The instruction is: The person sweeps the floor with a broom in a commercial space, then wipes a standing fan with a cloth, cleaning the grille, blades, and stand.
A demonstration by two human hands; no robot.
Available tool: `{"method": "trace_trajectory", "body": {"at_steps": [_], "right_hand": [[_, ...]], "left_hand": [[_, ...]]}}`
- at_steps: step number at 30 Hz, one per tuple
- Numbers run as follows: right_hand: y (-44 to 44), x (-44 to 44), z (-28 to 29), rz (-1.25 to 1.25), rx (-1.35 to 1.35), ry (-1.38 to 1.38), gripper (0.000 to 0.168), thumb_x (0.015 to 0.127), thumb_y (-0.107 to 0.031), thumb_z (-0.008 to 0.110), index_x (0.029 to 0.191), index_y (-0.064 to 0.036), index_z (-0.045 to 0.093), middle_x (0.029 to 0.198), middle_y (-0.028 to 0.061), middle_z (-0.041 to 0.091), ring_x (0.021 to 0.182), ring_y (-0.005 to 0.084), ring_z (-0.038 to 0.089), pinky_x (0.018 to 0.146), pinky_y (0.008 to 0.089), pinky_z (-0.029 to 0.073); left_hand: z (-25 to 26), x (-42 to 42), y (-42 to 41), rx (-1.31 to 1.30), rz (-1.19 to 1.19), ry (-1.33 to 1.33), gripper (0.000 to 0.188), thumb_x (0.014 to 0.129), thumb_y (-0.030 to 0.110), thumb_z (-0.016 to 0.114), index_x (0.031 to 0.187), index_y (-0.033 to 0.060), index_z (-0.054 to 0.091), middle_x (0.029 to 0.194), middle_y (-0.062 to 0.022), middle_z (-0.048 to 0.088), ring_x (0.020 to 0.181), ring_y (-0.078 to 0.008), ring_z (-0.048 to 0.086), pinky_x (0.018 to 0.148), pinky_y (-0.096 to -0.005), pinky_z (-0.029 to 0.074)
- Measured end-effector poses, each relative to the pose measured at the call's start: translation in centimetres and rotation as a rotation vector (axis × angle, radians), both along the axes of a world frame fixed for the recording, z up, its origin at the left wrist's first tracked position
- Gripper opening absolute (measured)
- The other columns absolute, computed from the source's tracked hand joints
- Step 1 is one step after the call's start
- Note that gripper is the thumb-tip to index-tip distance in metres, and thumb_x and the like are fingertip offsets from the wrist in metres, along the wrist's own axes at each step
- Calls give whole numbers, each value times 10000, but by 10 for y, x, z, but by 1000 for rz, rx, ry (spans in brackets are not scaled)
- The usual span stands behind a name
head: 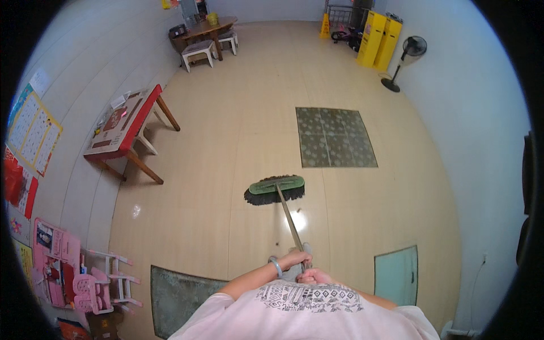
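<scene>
A push broom with a green head (276,185) and dark bristles rests on the pale floor ahead of me. Its long handle (290,219) slants back toward my body. My left hand (296,258), with a bangle at the wrist, grips the handle near its upper end. Just behind it, close to my shirt, my right hand (313,276) is closed around the end of the handle. A few small dark specks (277,244) lie on the floor between the broom head and my feet, which are partly hidden by my arms.
A dark patterned floor panel (335,138) lies ahead right, a grey mat (182,297) behind left. Along the left wall stand a covered table (127,121) and a pink desk set (91,289). A standing fan (397,68) and yellow boxes (378,40) are by the right wall.
</scene>
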State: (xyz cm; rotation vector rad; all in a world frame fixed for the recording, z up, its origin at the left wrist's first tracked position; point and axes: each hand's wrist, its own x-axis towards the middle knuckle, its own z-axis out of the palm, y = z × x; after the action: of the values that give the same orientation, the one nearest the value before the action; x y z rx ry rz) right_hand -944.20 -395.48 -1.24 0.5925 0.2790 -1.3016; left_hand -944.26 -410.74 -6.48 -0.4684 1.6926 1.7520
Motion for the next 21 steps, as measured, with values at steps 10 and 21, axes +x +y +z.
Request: {"method": "trace_trajectory", "body": {"at_steps": [10,21], "right_hand": [[-82,-149,-19,31,78,118,162,853,-88,431,696,-109,393,512,-67,318,395,52,337,374,201,294],[-258,-437,11,77,-88,141,167,840,-111,492,678,-108,455,550,-51,380,452,73,376,442,219,335]], "left_hand": [[-21,-145,-87,89,3,-14,200,713,246,614,602,81,595,600,9,552,589,-84,491,555,-269,395],[14,-415,-263,82,83,102,250,693,295,606,606,60,592,633,3,552,661,-102,505,566,-274,389]]}}
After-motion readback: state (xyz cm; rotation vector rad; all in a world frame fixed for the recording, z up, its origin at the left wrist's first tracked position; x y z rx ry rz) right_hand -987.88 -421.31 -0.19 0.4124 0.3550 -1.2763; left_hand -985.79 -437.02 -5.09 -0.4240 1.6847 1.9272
